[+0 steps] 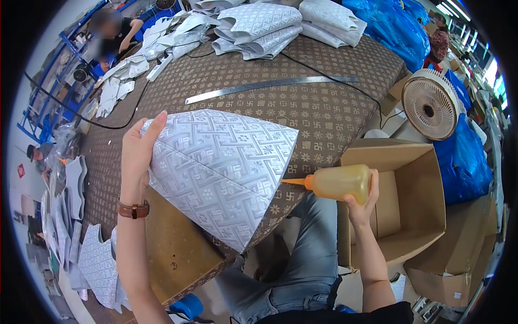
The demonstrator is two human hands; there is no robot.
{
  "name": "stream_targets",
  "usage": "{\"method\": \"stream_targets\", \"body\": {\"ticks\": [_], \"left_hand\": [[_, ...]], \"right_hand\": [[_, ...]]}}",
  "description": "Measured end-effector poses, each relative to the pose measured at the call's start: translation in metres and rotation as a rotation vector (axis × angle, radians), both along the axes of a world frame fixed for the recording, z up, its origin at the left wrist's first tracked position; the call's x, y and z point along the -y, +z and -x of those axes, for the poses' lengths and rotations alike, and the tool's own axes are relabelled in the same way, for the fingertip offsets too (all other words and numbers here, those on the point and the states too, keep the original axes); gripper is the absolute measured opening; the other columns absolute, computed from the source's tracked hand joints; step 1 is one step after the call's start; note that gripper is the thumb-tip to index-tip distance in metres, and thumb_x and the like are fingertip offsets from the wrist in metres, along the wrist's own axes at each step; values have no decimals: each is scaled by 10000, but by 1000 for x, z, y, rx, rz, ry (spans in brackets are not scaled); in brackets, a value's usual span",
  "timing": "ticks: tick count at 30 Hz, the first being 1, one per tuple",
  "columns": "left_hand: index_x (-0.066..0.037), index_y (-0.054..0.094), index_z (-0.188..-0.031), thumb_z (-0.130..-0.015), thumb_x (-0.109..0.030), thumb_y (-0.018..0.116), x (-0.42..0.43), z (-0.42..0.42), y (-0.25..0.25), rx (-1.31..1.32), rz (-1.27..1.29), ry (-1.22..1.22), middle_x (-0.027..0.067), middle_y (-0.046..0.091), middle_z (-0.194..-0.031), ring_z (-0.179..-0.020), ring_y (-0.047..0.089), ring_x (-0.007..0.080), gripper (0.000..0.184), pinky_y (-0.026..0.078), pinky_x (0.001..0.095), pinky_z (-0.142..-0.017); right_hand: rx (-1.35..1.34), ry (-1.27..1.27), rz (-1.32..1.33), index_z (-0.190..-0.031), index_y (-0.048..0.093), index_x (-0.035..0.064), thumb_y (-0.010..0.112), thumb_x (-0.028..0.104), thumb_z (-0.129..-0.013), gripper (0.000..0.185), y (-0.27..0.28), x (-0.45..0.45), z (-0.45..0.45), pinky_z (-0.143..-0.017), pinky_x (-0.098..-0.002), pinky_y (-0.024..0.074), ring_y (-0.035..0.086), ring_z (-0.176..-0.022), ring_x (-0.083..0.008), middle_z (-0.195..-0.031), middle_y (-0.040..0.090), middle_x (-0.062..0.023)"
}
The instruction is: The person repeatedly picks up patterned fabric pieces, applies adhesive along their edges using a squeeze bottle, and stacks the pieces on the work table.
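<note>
My left hand (143,146) is closed on the upper left edge of a silver-white patterned fabric piece (221,167), thumb on top. The piece is curved, with a seam line running across it, and its lower right edge hangs over the table's front. In my right hand (364,200) is a yellowish squeeze bottle (340,182) with an orange cap and a long narrow nozzle (294,181). The bottle lies nearly level, its tip at the right edge of the piece; whether it touches, I cannot tell.
A steel ruler (270,86) and a black cable (329,75) lie on the brown patterned tablecloth (324,119). Folded silver pieces (259,27) are stacked at the back. On the right stand an open cardboard box (415,189) and a fan (430,105). Another person (121,38) sits far left.
</note>
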State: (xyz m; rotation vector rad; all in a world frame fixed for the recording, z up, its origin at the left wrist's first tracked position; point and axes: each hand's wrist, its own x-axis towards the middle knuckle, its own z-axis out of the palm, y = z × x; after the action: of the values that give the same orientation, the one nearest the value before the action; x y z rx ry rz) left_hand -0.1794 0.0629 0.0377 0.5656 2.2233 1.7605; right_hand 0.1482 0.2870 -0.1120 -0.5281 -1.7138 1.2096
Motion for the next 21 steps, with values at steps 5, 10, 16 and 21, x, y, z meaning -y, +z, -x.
{"method": "stream_targets", "body": {"ticks": [5,10,16,21], "left_hand": [[-26,636,-880,-847,-305,699,8,7,-10,51,-32,12,17,655,-810,-681,583,65,288,438,205,-618],[-22,637,-886,-853,-297,694,18,10,-16,97,-65,10,22,658,-824,-682,587,67,283,442,203,-614],[-25,635,-887,-855,-296,692,26,8,-22,121,-98,31,19,654,-817,-674,581,63,279,443,203,-604],[-36,634,-887,-867,-286,678,41,12,-32,141,-149,43,1,640,-795,-648,562,55,254,439,204,-591]], "right_hand": [[3,-6,-22,-1055,447,13,820,481,-658,718,-8,0,8,-771,-274,433,521,-866,-141,-930,522,-57],[76,-28,-23,-1041,457,15,787,532,-668,718,-9,4,9,-768,-272,426,508,-862,-134,-916,507,-46],[84,-37,75,-1045,459,14,717,610,-708,732,-15,6,8,-770,-271,404,479,-860,-127,-910,475,-31],[87,-22,143,-1063,465,11,695,556,-762,664,-25,15,7,-769,-268,398,472,-852,-123,-909,475,-27]]}}
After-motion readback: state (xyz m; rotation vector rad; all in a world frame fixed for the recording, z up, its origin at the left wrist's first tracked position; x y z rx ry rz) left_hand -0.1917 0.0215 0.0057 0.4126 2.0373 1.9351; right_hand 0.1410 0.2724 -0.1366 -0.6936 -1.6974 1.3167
